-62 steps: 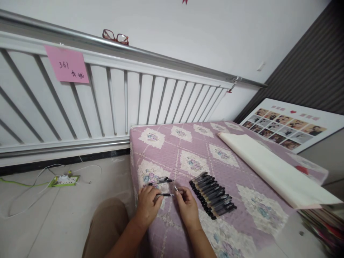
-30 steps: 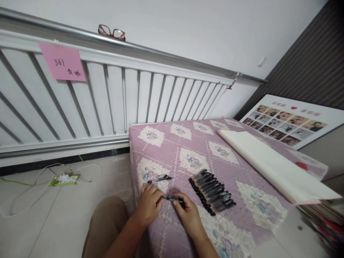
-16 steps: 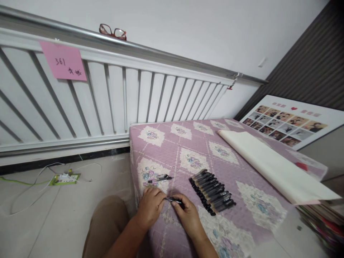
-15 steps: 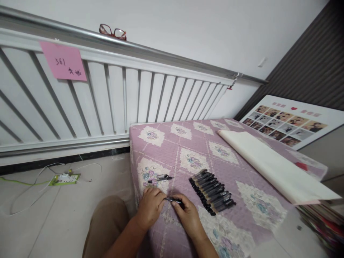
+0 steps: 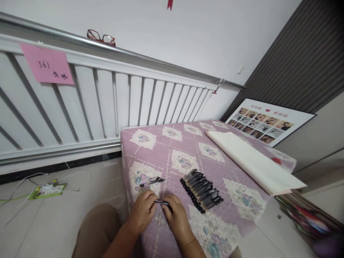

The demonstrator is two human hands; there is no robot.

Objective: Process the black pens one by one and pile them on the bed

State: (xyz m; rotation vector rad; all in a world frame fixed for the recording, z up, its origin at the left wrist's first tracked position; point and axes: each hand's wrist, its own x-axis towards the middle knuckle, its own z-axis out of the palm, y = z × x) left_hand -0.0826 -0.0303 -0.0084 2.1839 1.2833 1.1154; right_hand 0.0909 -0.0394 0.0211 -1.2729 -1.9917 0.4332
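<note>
A black pen [image 5: 161, 202] lies between my two hands, low over the near part of the purple flowered cloth [image 5: 172, 236]. My left hand [image 5: 143, 211] pinches its left end, and my right hand [image 5: 176, 216] grips its right end between thumb and fingers. Just beyond my left hand, a loose black pen [image 5: 152, 182] and another pen piece or pen lie close together on the cloth. To the right of my right hand, a slanted row of several black pens [image 5: 201, 190] lies side by side, their dark ends toward me.
A cream sheet [image 5: 242, 157] lies folded across the right side of the cloth. Behind stands a white radiator [image 5: 134, 96] with a pink note [image 5: 47, 64] and glasses [image 5: 101, 37] above. A power strip [image 5: 49, 191] is on the floor at left; a photo board [image 5: 268, 120] leans at right.
The whole view has shifted, with most things now farther left. Both hands still hold the pen, which now shows more level between them. The row of pens looks the same.
</note>
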